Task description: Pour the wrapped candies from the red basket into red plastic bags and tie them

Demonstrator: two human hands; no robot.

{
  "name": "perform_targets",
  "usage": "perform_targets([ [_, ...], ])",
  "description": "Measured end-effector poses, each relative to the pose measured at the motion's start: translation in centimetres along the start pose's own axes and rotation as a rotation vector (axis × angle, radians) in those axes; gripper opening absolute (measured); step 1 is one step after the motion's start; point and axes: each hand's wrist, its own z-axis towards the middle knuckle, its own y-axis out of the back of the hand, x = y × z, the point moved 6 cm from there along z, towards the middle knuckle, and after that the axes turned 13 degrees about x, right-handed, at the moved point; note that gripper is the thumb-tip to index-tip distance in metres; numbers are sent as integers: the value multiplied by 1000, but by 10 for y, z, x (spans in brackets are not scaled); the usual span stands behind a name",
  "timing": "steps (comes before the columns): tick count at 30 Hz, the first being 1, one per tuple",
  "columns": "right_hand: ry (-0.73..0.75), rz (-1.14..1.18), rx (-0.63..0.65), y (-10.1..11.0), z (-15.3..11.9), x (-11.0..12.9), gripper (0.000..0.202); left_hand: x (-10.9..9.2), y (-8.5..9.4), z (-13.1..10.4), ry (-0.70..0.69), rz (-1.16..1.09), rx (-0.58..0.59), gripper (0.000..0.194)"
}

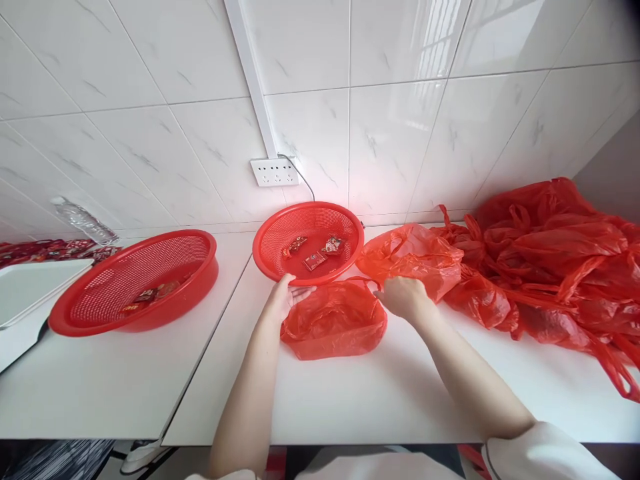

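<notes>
White marbled tiles [390, 133] make up the wall, with a strip of trunking [253, 73] running down to a socket panel [274, 172] above and left of the middle basket [270, 241]. White tabletop [380, 400] below; a seam runs down it just left of that basket. Middle basket: red, perforated, up near the wall, three small red printed packets [315, 261] lying apart on its floor.

Open red bag [334, 343], thin plastic, sits directly on the near side of the middle basket, mouth spread upward. Both my hands are at it. My left hand [283, 299] is open, thumb up and fingers stretched out, at the bag's left edge, close to the middle basket's near rim. My right hand [404, 297] is curled closed at the bag's right edge, gripping it by the rim or strap; can't tell which, fingertips mostly hidden.

Right of the middle basket: a crumpled red bag [420, 253] just beside it, then a big heap of red bags [565, 267] farther right, some straps hanging loose toward the near side.

Well left of the middle basket: a larger left basket [185, 293], also red, a few packets [147, 295] inside. Past that, farthest left, a white tray [45, 283], a red patterned pile [50, 251], contents unclear, and a clear plastic bottle [85, 221] lying slanted near the wall.
</notes>
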Motion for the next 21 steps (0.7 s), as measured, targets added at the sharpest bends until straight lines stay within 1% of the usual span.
perform_targets([
  [1, -40, 20, 38, 1, 4, -11, 44, 3, -1, -1, -21, -1, -3, 19],
  [2, -67, 47, 47, 3, 9, -23, 42, 5, -2, -2, -38, -3, -4, 16],
  [6, -145, 120, 1, 19, 25, -60, 48, 9, -5, -9, -85, 9, 2, 15],
  [8, -179, 165, -34, 30, 24, -70, 51, 7, -6, -12, -129, 10, -1, 17],
  [10, -177, 247, -91, 42, 15, -72, 51, 5, -4, -13, -177, 8, -12, 19],
  [12, -133, 350, -186, 56, 0, -65, 47, 3, 1, -13, -223, 29, -41, 23],
  [13, -83, 400, -233, 62, -8, -59, 45, 2, 4, -13, -248, 52, -63, 26],
  [15, 65, 481, -288, 70, -20, -41, 39, 0, 11, -14, -307, 106, -121, 30],
  [18, 306, 533, -260, 71, -25, -11, 34, -2, 18, -17, -363, 154, -175, 33],
  [21, 425, 469, -236, 63, -17, 15, 30, -1, 17, -18, -367, 146, -176, 30],
])
